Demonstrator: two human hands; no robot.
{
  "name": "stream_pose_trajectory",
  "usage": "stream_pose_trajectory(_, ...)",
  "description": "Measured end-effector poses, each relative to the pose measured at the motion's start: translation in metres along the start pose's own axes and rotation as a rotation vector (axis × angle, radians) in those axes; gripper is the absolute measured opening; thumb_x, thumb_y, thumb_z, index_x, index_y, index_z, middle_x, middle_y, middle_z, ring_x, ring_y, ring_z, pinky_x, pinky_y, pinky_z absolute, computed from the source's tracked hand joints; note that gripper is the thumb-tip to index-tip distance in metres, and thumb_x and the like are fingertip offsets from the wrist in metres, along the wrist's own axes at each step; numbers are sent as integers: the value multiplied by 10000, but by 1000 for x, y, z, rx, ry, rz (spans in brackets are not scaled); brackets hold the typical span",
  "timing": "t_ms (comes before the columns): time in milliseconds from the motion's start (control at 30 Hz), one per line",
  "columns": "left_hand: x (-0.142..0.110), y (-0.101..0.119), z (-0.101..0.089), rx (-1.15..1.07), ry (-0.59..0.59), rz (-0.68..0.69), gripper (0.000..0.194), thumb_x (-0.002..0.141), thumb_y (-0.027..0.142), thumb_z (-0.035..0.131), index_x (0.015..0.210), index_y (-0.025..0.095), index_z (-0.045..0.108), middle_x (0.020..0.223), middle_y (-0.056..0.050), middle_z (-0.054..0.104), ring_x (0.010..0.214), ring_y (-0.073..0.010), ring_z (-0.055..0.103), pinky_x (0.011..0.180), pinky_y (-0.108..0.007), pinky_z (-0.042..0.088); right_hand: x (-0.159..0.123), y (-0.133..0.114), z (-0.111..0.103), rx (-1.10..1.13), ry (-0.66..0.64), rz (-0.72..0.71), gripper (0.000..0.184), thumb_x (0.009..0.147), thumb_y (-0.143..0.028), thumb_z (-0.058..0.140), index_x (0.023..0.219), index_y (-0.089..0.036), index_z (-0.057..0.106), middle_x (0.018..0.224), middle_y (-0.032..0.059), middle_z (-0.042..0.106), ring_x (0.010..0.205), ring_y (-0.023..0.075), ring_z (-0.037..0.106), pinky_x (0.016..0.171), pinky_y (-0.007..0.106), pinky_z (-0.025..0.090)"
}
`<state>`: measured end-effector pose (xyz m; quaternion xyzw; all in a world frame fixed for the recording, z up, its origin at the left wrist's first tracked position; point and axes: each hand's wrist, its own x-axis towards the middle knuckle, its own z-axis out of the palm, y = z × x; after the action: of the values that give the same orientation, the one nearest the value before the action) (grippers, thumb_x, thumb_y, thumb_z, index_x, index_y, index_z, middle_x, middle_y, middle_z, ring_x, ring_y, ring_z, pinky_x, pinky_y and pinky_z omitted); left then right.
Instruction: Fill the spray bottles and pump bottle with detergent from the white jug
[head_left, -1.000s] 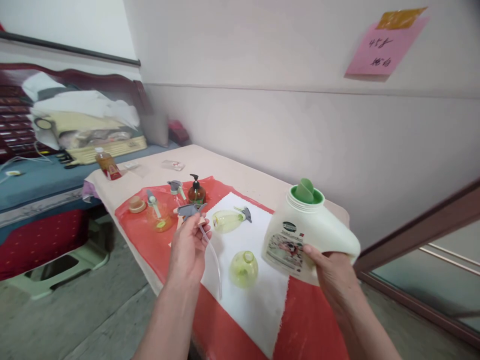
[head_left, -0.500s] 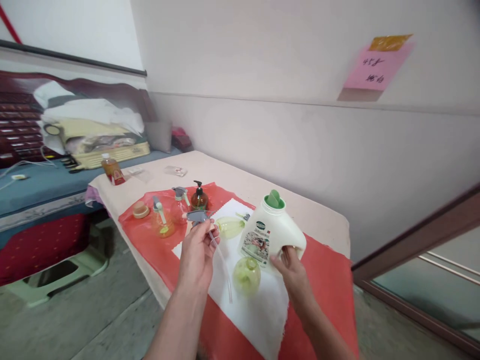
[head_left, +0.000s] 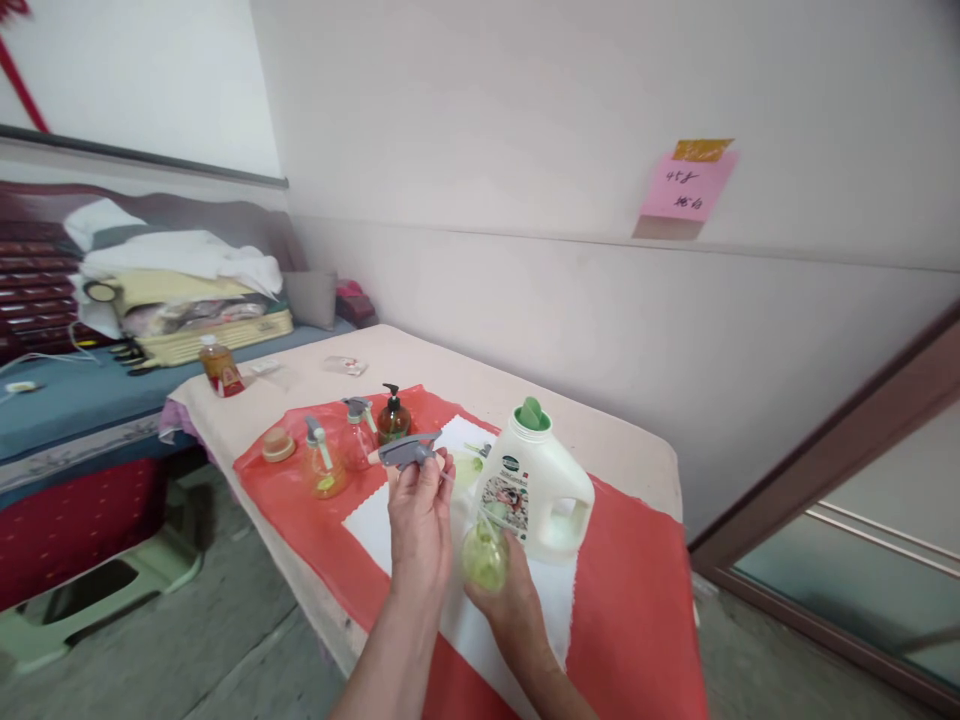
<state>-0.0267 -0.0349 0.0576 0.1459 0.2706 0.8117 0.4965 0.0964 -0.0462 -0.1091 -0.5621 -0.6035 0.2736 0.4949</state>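
My left hand (head_left: 420, 515) is closed round a grey trigger sprayer head (head_left: 405, 450) whose clear dip tube (head_left: 469, 497) slants down to the right. My right hand (head_left: 506, 590) grips a small round yellow-green bottle (head_left: 484, 556) from below, above the white cloth (head_left: 375, 520). The tube's lower end reaches the bottle's mouth. A white detergent jug (head_left: 536, 485) with a green spout stands upright on the cloth just behind the bottle, with no hand on it.
On the red sheet (head_left: 637, 610) stand an amber pump bottle (head_left: 393, 418), two orange spray bottles (head_left: 322, 465) and a small round lid (head_left: 277, 443). Another yellow-green bottle (head_left: 466, 466) lies behind my left hand. A drink bottle (head_left: 220, 364) stands at the table's far corner.
My right hand set the white jug down on the cloth, let go of it and took up the round yellow-green bottle. My left hand brought the sprayer head's tube over to the bottle.
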Motion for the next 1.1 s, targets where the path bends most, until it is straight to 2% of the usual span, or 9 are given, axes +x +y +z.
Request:
stream_pose_trajectory(133, 2, 1, 1, 30, -28, 87, 183, 759, 299, 761, 889, 186, 697, 972, -27, 649, 961, -139, 627, 985, -343, 453, -7, -19, -16, -45, -89, 59, 759, 560, -231, 649, 1289, -208, 441, 1251, 94, 586, 1186, 287, 542, 1010, 424, 444)
stream_pose_trajectory(267, 0, 3, 1, 47, -39, 101, 177, 764, 305, 756, 876, 180, 700, 968, -31, 643, 949, -141, 624, 980, -357, 455, -15, -37, -30, -83, -146, 124, 768, 579, -222, 625, 1318, -226, 420, 1248, 63, 581, 1136, 248, 574, 930, 344, 485)
stream_pose_trajectory(400, 1, 8, 0, 40, -2, 115, 173, 748, 319, 768, 817, 182, 688, 915, -16, 632, 927, -143, 625, 972, -363, 458, -19, -45, -39, -120, -145, 194, 771, 560, -224, 620, 1308, -212, 436, 1186, 60, 605, 1072, 259, 602, 848, 340, 504)
stream_pose_trajectory(533, 2, 12, 0, 62, -14, 154, 170, 744, 314, 770, 819, 184, 690, 995, -27, 634, 953, -151, 613, 967, -372, 466, -22, -50, -43, -140, -143, 247, 758, 559, -238, 623, 1298, -233, 452, 1201, 56, 603, 1082, 273, 595, 803, 354, 502)
stream_pose_trajectory(633, 0, 7, 1, 100, -66, 78, 178, 740, 315, 773, 833, 179, 705, 1018, -45, 641, 968, -160, 609, 950, -365, 478, -22, -53, -43, -133, -161, 229, 754, 572, -244, 627, 1305, -243, 452, 1230, 50, 600, 1108, 265, 587, 848, 348, 494)
stream_pose_trajectory(767, -10, -7, 2, 141, -123, -93, 195, 729, 303, 782, 855, 170, 715, 1066, -65, 645, 1004, -177, 603, 938, -356, 486, -18, -67, -47, -62, -146, 123, 766, 600, -255, 626, 1338, -237, 423, 1252, 58, 596, 1154, 266, 571, 931, 366, 488)
stream_pose_trajectory(933, -27, -20, 8, 231, -158, -329, 290, 736, 340, 776, 954, 162, 708, 997, -88, 680, 925, -193, 639, 833, -327, 512, -8, -93, -70, 9, -141, 61, 749, 638, -234, 616, 1345, -271, 369, 1299, 69, 571, 1171, 270, 570, 945, 412, 500)
stream_pose_trajectory(1033, -34, -23, 12, 234, -168, -366, 350, 728, 367, 779, 999, 162, 698, 965, -92, 693, 905, -214, 654, 813, -342, 513, -5, -94, -82, -34, -121, 77, 746, 643, -250, 641, 1324, -268, 340, 1241, 69, 590, 1100, 273, 603, 915, 430, 517)
stream_pose_trajectory(1100, -36, -25, 13, 241, -168, -363, 366, 737, 388, 768, 1012, 155, 698, 994, -101, 696, 904, -211, 654, 809, -336, 511, -5, -90, -87, -85, -89, 16, 719, 650, -255, 651, 1302, -270, 351, 1223, 66, 577, 1103, 274, 589, 931, 441, 505)
